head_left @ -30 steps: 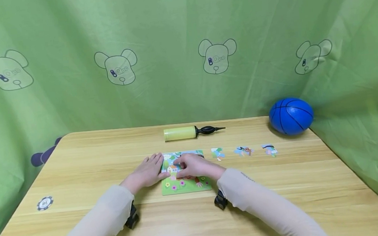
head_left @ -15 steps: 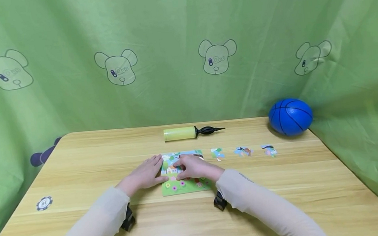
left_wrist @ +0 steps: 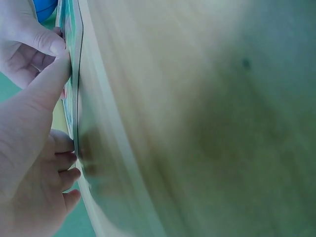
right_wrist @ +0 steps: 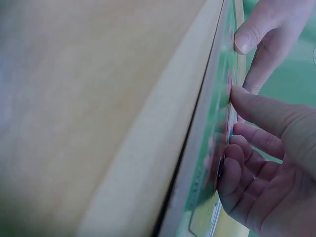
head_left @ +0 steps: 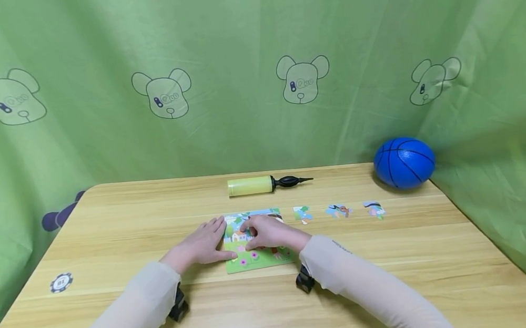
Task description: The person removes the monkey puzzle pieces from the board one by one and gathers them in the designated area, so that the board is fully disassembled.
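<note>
Table (head_left: 108, 237): wooden, carrying everything.
Puzzle board (head_left: 259, 258): flat at centre, mostly filled.
Left hand (head_left: 204, 241): flat, fingers straight, steadying board's left edge.
Right hand (head_left: 269, 231): curled fingertips pressing a piece into the board.
Loose pieces (head_left: 339, 210): three unplaced, right of board.

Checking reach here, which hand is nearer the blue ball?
Right. The right hand rests on the puzzle board, on the blue ball's side; the left hand lies farther away.
</note>
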Demonstrator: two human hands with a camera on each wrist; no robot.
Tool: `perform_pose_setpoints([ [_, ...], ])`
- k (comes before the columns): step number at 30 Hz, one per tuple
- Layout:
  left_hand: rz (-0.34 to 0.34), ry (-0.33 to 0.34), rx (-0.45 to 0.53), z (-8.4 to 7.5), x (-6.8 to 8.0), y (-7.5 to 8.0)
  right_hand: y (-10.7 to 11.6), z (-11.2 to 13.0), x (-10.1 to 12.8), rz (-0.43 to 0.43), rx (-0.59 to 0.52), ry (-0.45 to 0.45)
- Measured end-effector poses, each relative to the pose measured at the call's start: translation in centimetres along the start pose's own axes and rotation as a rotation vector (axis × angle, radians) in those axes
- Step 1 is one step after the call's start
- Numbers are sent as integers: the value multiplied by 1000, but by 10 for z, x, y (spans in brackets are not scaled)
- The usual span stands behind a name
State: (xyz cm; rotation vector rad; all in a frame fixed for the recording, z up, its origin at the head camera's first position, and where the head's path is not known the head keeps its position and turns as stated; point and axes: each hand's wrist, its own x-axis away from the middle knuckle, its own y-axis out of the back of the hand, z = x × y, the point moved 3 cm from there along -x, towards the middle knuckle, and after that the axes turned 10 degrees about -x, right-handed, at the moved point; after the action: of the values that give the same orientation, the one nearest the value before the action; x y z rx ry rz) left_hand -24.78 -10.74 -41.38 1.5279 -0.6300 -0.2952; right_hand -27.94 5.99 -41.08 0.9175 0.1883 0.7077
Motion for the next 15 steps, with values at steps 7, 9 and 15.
perform_pose_setpoints([
  [7, 10, 1, 23, 1, -1, 1, 3, -2, 3, -8, -278, -17],
  [9, 11, 0, 20, 2, -2, 1, 5, -5, 4, -18, -388, -43],
  [15, 17, 2, 21, 1, -2, 0, 11, -10, 3, -88, -542, -66],
])
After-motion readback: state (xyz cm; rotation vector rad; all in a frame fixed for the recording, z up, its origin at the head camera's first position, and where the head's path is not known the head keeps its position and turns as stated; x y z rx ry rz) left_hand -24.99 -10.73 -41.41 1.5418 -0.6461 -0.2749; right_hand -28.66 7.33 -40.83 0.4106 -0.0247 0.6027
